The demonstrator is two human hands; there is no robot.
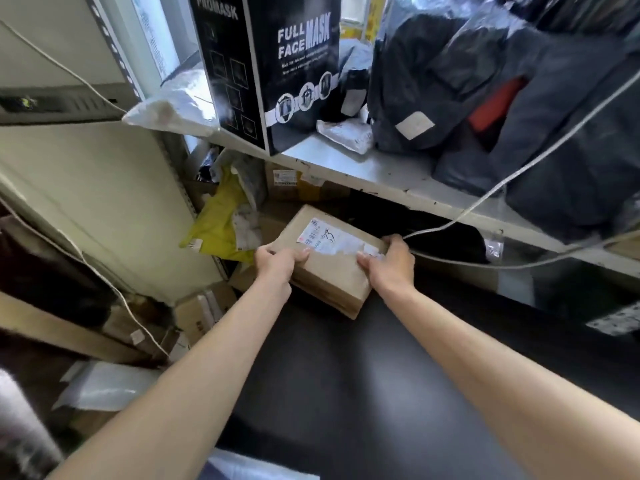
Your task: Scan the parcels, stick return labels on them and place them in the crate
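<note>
Both hands grip a flat brown cardboard parcel [329,261] with a white shipping label [329,237]. The left hand [277,261] has its fingers clamped on the left edge, the right hand [391,261] on the right.

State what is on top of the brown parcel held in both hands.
A white label lies on the parcel; the left hand and right hand grip its ends, thumbs on top hiding what lies beneath.

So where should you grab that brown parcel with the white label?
By its two opposite side edges, as the left hand and right hand do now, coming from the near side. The brown parcel is flat and wide, and the shelf hangs over the far side.
</note>
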